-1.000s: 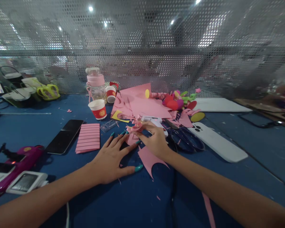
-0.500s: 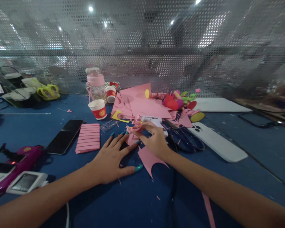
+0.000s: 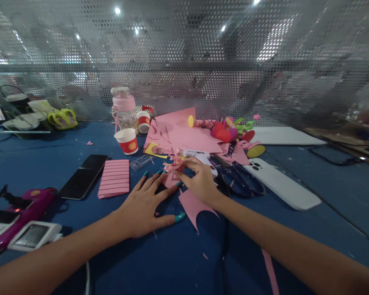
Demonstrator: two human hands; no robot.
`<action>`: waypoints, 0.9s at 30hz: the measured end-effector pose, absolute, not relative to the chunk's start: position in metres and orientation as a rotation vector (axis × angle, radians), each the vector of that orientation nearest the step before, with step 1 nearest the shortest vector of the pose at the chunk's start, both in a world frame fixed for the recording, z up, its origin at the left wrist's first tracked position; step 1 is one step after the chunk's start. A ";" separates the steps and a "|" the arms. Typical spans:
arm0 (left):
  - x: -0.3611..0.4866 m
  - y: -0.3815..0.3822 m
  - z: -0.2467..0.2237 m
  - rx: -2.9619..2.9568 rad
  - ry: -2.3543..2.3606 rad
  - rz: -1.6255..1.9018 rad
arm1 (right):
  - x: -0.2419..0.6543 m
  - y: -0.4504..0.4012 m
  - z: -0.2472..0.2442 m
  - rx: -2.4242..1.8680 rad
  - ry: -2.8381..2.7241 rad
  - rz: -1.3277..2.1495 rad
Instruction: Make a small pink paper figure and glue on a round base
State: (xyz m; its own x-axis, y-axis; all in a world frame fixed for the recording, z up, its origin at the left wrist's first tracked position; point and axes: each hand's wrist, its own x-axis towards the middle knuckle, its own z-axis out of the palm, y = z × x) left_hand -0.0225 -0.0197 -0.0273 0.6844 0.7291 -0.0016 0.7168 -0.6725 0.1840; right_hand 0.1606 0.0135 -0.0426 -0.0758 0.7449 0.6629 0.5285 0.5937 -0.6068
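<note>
My left hand (image 3: 144, 207) lies flat on the blue table, fingers spread, its fingertips touching the edge of a pink paper piece (image 3: 171, 180). Just beyond those fingertips, my right hand (image 3: 199, 180) pinches a curled pink paper flower (image 3: 174, 164) with a bit of yellow at its middle. A pink scrap with a curved cutout (image 3: 197, 207) lies below my right hand. Behind that hand is a white glue gun (image 3: 199, 156), partly hidden. Blue-handled scissors (image 3: 242, 180) rest to its right.
Left of my hands are a lined pink paper stack (image 3: 113, 178), a black phone (image 3: 84, 176) and a purple device (image 3: 24, 211). Paper cups (image 3: 127, 142), a bottle (image 3: 124, 108) and pink sheets (image 3: 187, 137) stand or lie behind. A white phone (image 3: 281, 184) is at right.
Both hands stay nearly in place; the pink flower in my right fingers has turned slightly. At the far left, a thin clear stick has moved up and left.
</note>
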 end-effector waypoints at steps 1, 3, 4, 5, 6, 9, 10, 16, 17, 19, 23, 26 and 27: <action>-0.023 -0.020 -0.028 2.724 1.181 0.114 | 0.161 0.014 -0.043 -1.053 -1.739 0.253; -0.023 -0.020 -0.028 2.728 1.180 0.124 | 0.161 0.014 -0.043 -1.063 -1.736 0.261; -0.023 -0.020 -0.029 2.731 1.180 0.127 | 0.161 0.015 -0.043 -1.067 -1.734 0.263; -0.023 -0.020 -0.029 2.734 1.179 0.127 | 0.161 0.015 -0.043 -1.068 -1.733 0.265; -0.023 -0.020 -0.029 2.736 1.176 0.125 | 0.160 0.015 -0.043 -1.066 -1.734 0.266; -0.023 -0.019 -0.028 2.737 1.174 0.113 | 0.161 0.015 -0.043 -1.061 -1.735 0.269; -0.023 -0.019 -0.028 2.734 1.173 0.108 | 0.161 0.015 -0.043 -1.060 -1.734 0.271; -0.023 -0.020 -0.029 2.731 1.172 0.132 | 0.161 0.013 -0.043 -1.029 -1.713 0.283; -0.023 -0.020 -0.029 2.735 1.170 0.144 | 0.161 0.012 -0.043 -1.020 -1.697 0.283; -0.023 -0.019 -0.030 2.741 1.166 0.161 | 0.161 0.011 -0.043 -1.009 -1.667 0.286; -0.023 -0.019 -0.030 2.727 1.168 0.142 | 0.160 0.010 -0.043 -1.000 -1.638 0.299; -0.023 -0.019 -0.028 2.726 1.174 0.121 | 0.160 0.010 -0.042 -1.068 -1.588 0.335; -0.023 -0.019 -0.028 2.729 1.176 0.120 | 0.159 0.010 -0.042 -1.097 -1.571 0.345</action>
State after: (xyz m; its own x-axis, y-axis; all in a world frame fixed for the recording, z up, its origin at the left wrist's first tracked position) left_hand -0.0228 -0.0192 -0.0283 0.6864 0.7272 0.0072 0.7137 -0.6755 0.1851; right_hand 0.1593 0.0103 -0.0424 0.0666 0.7865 0.6140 0.4575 0.5228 -0.7193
